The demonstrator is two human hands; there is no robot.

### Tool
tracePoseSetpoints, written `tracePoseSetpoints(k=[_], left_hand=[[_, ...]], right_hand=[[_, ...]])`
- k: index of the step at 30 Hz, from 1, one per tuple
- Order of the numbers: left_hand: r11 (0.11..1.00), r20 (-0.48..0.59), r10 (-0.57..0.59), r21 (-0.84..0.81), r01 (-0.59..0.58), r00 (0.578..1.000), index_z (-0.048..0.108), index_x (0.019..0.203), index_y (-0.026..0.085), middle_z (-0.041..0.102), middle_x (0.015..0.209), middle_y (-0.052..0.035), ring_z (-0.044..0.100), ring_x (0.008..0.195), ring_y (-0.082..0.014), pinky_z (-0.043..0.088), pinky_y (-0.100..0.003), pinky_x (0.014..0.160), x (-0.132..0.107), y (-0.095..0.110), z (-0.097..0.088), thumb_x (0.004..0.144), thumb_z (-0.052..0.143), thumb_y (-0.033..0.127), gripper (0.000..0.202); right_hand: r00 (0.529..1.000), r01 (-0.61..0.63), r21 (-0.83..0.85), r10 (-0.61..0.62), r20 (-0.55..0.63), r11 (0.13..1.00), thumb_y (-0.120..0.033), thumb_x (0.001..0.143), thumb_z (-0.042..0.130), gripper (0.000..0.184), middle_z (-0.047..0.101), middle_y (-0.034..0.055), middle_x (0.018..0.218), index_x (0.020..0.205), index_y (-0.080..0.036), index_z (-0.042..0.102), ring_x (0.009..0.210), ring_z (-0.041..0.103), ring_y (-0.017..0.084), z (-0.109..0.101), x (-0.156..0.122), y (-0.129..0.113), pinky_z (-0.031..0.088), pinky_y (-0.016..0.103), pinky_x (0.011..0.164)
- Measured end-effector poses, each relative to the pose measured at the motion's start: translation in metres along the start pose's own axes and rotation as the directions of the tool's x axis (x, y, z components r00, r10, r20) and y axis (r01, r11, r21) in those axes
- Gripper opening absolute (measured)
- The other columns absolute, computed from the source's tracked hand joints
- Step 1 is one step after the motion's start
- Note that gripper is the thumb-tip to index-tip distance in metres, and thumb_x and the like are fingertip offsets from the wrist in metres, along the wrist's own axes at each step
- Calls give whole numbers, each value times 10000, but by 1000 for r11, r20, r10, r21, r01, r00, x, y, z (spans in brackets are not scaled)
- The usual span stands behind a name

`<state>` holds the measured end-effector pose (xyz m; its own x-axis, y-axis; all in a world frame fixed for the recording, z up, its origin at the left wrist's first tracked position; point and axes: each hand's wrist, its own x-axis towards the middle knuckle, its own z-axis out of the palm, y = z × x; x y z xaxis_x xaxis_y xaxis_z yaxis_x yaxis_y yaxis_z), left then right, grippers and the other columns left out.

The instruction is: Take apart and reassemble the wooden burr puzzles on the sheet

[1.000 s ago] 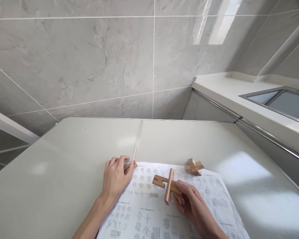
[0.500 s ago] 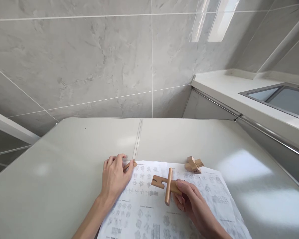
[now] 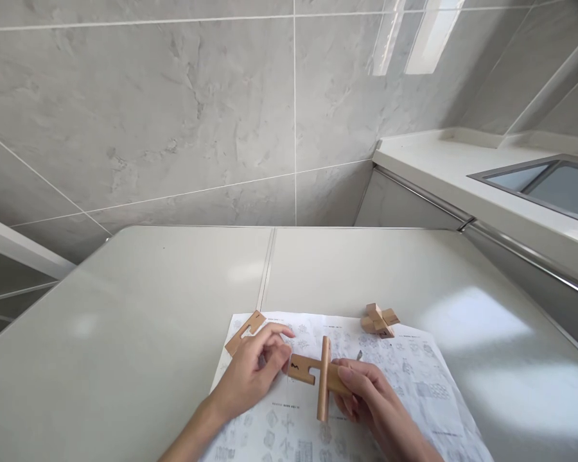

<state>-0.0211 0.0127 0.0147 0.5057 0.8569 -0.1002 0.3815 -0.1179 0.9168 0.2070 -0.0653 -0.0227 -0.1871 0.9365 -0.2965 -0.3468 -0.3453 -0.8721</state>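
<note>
My right hand (image 3: pixel 366 391) grips a flat notched wooden puzzle piece (image 3: pixel 302 368) marked with a 3. A narrow wooden piece (image 3: pixel 324 378) stands crosswise through it. My left hand (image 3: pixel 257 366) has its fingers bent and apart beside the marked end; whether a fingertip touches the wood I cannot tell. Behind that hand, another notched wooden piece (image 3: pixel 238 335) lies flat at the paper's upper left corner, partly covered by the hand. At the upper right of the paper sits a cluster of interlocked wooden pieces (image 3: pixel 379 321).
Under the hands a printed instruction sheet (image 3: pixel 409 385) with small diagrams lies on a pale table (image 3: pixel 125 333). A seam runs across the table. To the right is a white counter (image 3: pixel 424 154) with a sink (image 3: pixel 553 183); a grey tiled wall (image 3: pixel 197 128) stands behind.
My left hand has let go of the notched piece at the corner and moved right, close to the piece marked 3. My right hand has kept its hold, and the joined pieces sit slightly lower.
</note>
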Motion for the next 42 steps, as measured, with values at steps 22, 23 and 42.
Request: tracePoseSetpoints(k=[22,23,42], left_hand=[[899,185,-25,-426,103,982,615,1092,211,496,654,65,479,536,-106,422,-222,559,2,-4,5,1051,641,628,420],[897,184,-22,-430,101,983,617,1089,212,483,650,68,472,534,-106,431,-223,563,2,-4,5,1051,644,622,413],[907,192,-13,-410,93,981,611,1082,200,523,710,52,509,567,-93,411,-221,571,3,-15,7,1075,629,590,391]], right_hand=[[960,-75,138,34,278,988,-756,949,708,704,707,31,804,1429,-263,559,642,669,196,-2,1,0,389,251,504],[963,-69,143,29,269,987,-757,945,713,709,697,22,779,1425,-258,559,625,661,190,-3,2,2,385,249,502],[984,-72,211,35,176,975,-708,995,702,575,601,-80,617,1309,-238,594,373,388,40,1,1,-6,308,181,452]])
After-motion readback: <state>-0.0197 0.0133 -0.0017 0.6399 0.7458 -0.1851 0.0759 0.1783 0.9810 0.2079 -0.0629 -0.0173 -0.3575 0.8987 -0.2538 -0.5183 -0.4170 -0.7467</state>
